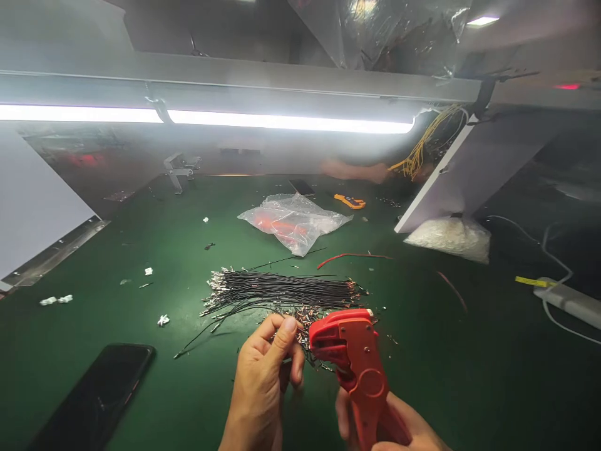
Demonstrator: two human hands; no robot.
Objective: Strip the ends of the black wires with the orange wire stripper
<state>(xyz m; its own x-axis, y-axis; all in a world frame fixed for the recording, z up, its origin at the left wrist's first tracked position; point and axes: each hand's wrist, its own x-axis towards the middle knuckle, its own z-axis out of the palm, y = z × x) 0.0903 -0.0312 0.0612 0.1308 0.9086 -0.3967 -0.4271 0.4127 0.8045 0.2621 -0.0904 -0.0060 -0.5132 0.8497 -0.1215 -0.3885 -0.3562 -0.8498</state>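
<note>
My right hand (pixel 399 423) is wrapped round the handles of a red wire stripper (pixel 364 357), held upright with its jaw end pointing left. My left hand (pixel 267 360) is just left of the jaws, thumb and forefinger pinched together. What lies in that pinch is too small to make out. Beyond both hands lies a bundle of black wires (pixel 286 287), with shiny metal terminals at the left ends and copper-coloured tips at the right. A heap of small cut pieces (pixel 305 319) sits behind the stripper, partly covered by my hands.
A black phone (pixel 94 394) lies front left. Behind the wires are a clear plastic bag (pixel 295 222) with red contents, a yellow-orange tool (pixel 350 201) and a red wire (pixel 352 255). A bag of white parts (pixel 451 238) and a power strip (pixel 573 300) are at right.
</note>
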